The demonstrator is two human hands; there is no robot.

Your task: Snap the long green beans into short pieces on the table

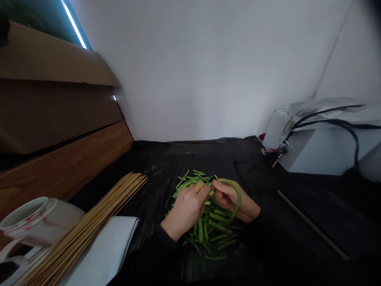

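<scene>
My left hand [188,203], with a ring on one finger, is closed with its fingertips near the end of a long green bean [238,200]. My right hand [235,199] pinches that bean close to the left fingertips, and the rest of it curves over the back of the hand and hangs down. Both hands are just above a heap of short cut green bean pieces [218,227] on the black plastic-covered surface [160,163]. The tips of the left fingers partly hide what they grip.
To the left, a bundle of thin wooden sticks [98,216] lies by a white mug [44,218] and a folded white sheet [104,250]. A cardboard box [53,111] stands behind. At right are a dark strip [312,224] and a white box [318,151] with black cables.
</scene>
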